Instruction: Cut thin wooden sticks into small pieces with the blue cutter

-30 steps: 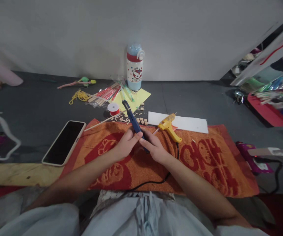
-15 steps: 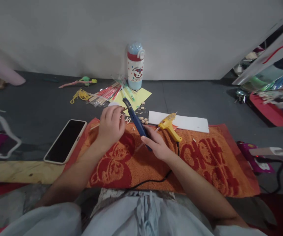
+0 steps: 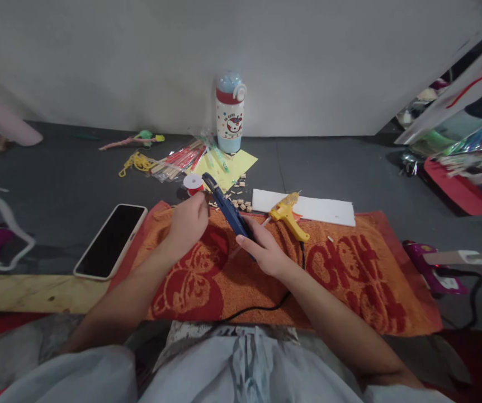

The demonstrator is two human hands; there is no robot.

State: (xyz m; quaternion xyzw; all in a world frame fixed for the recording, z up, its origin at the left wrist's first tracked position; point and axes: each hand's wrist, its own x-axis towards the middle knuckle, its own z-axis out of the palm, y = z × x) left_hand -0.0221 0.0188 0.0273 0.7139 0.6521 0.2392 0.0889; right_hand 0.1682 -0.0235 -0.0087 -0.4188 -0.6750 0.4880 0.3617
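My right hand (image 3: 266, 246) is closed around the lower part of a long dark-blue hand tool (image 3: 229, 212), which slants up and left to a black head; its exact kind is unclear. My left hand (image 3: 189, 217) is closed, fingertips pinched beside that head, and what it pinches is mostly hidden. Just beyond these fingers stands a spool (image 3: 193, 182) with a white face and red winding. Small cut wooden bits (image 3: 243, 205) lie behind the tool. Right of my right hand, a yellow glue gun (image 3: 285, 212) rests on the orange towel (image 3: 261, 296), partly over a white strip (image 3: 325, 210).
A drink bottle (image 3: 230, 115) stands against the wall, behind yellow paper (image 3: 241, 165) and wrapped sticks (image 3: 180, 159). On the left lies a phone (image 3: 110, 242). A purple power strip (image 3: 442, 274) sits right of the towel; a black cord (image 3: 261, 309) crosses the towel's front.
My left hand has drawn slightly down and left, uncovering the spool. The tool's head has tipped left and down, and the light piece seen at it before no longer shows there.
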